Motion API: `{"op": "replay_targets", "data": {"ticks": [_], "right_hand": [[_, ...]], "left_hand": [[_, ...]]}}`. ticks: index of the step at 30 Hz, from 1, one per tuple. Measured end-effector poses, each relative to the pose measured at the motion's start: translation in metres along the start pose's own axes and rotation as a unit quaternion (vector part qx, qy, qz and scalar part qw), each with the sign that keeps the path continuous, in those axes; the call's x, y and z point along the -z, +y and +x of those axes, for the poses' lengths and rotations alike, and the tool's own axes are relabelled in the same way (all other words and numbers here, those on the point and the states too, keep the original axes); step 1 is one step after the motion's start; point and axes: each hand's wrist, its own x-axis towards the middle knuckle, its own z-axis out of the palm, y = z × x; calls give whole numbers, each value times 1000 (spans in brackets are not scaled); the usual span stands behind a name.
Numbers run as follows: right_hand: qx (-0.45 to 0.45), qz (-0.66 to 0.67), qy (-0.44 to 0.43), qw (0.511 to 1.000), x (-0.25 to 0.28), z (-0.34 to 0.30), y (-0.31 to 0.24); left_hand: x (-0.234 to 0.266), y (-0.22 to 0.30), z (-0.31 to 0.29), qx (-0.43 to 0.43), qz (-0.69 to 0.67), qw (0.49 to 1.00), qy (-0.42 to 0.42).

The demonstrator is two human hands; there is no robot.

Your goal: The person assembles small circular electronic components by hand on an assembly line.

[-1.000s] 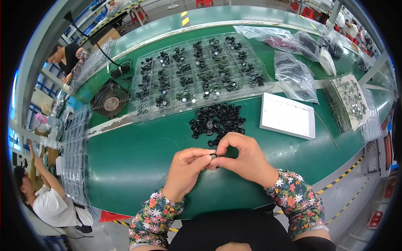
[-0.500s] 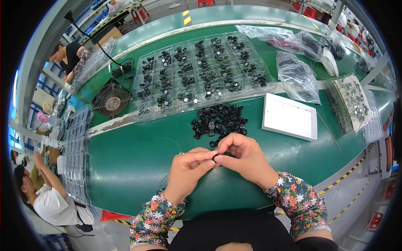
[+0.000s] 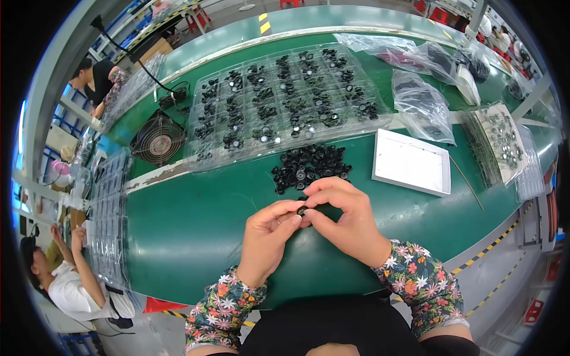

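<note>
A small round black part point(image 3: 301, 210) sits pinched between the thumb and fingers of my left hand point(image 3: 265, 234). From the other side, the thumb and fingertips of my right hand point(image 3: 347, 221) close on the same part; its exact kind is too small to make out. Just beyond my fingertips lies a loose pile of small black round parts point(image 3: 312, 165) on the green table point(image 3: 190, 225). Behind the pile, a clear plastic compartment tray point(image 3: 196, 160) holds clusters of black parts with thin wires.
A shallow white box point(image 3: 411, 163) stands right of the pile, with a thin stick point(image 3: 467, 183) beside it. A small fan point(image 3: 158, 139) is at the left. Plastic bags point(image 3: 421, 107) and a stack of sheets with parts point(image 3: 499, 145) lie far right. Co-workers sit at the left.
Both hands have shifted slightly away from me, still at the small part. My right index finger has lifted and arched, and the part has turned a little between the fingers.
</note>
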Motion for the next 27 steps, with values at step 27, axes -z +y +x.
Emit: {"op": "replay_targets", "data": {"ticks": [27], "right_hand": [[12, -173, -64, 983, 7, 0, -8]], "left_hand": [[4, 9, 4, -80, 275, 958, -3]]}}
